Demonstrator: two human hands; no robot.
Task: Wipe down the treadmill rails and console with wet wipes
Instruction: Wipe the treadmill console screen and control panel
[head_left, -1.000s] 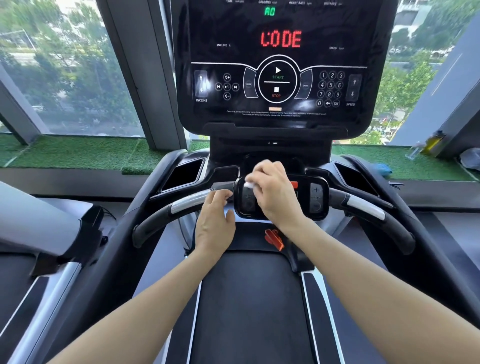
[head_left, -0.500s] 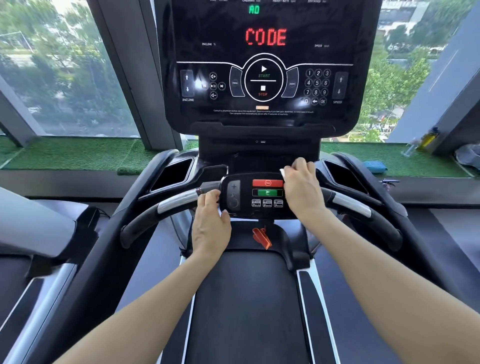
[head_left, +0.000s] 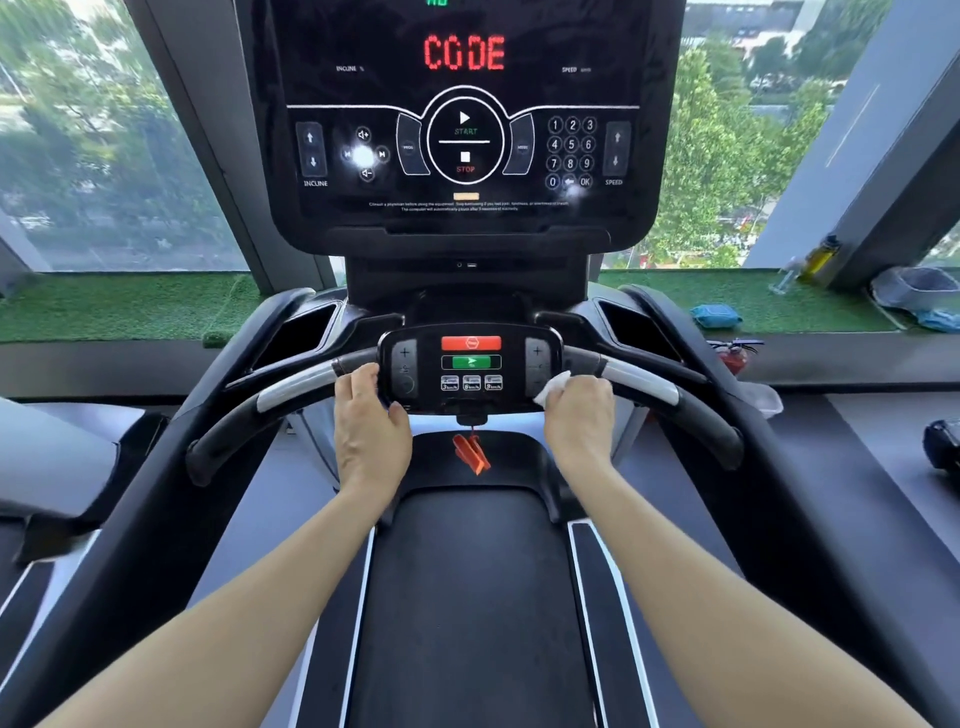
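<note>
Hands: I see my left hand (head_left: 370, 434) gripping the left edge of the small control pad (head_left: 470, 370), fingers over its top and thumb curled under its lower rim; my right hand (head_left: 576, 415) is closed around a crumpled white wet wipe (head_left: 553, 387) at the pad's right edge.
Wipe: it pokes out above my right fist and touches the pad where the right handlebar (head_left: 670, 402) joins it.
Console: the big black console (head_left: 465, 119) stands above the pad, untouched.
Surroundings: a red safety clip (head_left: 470, 453) hangs below the pad, between my wrists; a blue packet (head_left: 716, 316) and a yellow bottle (head_left: 820, 260) sit on the green turf ledge (head_left: 119, 306) by the window; a red fire extinguisher (head_left: 735, 356) lies below that ledge.
Obstructions: my fists hide both lower corners of the pad.
Writing: I read "CODE" in red lights, then "START", "STOP", "INCLINE", "SPEED", a keypad 0 to 9 with "OK"; the fine print beneath is too small for me.
Belt: the black treadmill belt (head_left: 467, 597) runs between my forearms.
</note>
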